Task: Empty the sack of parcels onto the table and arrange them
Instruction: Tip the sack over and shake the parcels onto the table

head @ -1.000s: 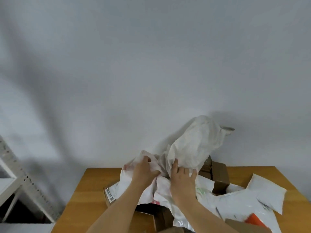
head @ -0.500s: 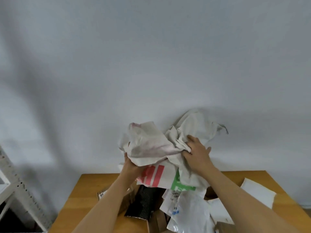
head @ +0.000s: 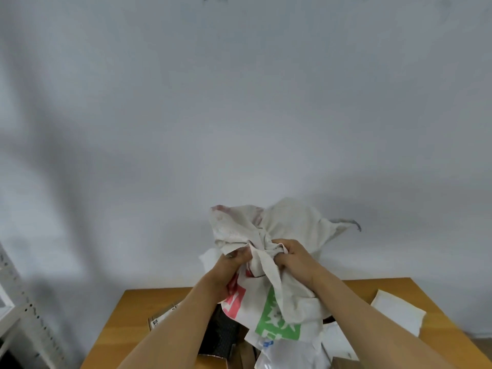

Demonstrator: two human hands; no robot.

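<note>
1. Since half a second back, both hands have come together at the middle of the sack point(head: 290, 230), and it's bunched tighter. The left hand point(head: 233, 265) was under the left fold before; now it's right up beside the right hand point(head: 295, 258).

2. Both hands are clenched on the sack's cloth, fistfuls of it, knuckles nearly touching. It's held up above the table point(head: 138, 310), mouth hanging down over the pile of parcels point(head: 279, 342).

3. Handling-wise: the sack looks soft and floppy, woven stuff with red and green print. It crumples wherever you squeeze it, so no stiff edge to hold. Looks light and slack now, probably mostly empty, though I can't see inside.

4. Best hold, I reckon, is the closed bottom end or its corners, like the one sticking out top right, so anything left slides out the mouth.

5. Parcels below are a mix: a white padded mailer point(head: 396, 312) lying flat at the right, a black bubble-wrap bag point(head: 221, 339), and cardboard boxes partly hidden by the arms. Poly mailers could be slippery, so pinch an edge.
</note>
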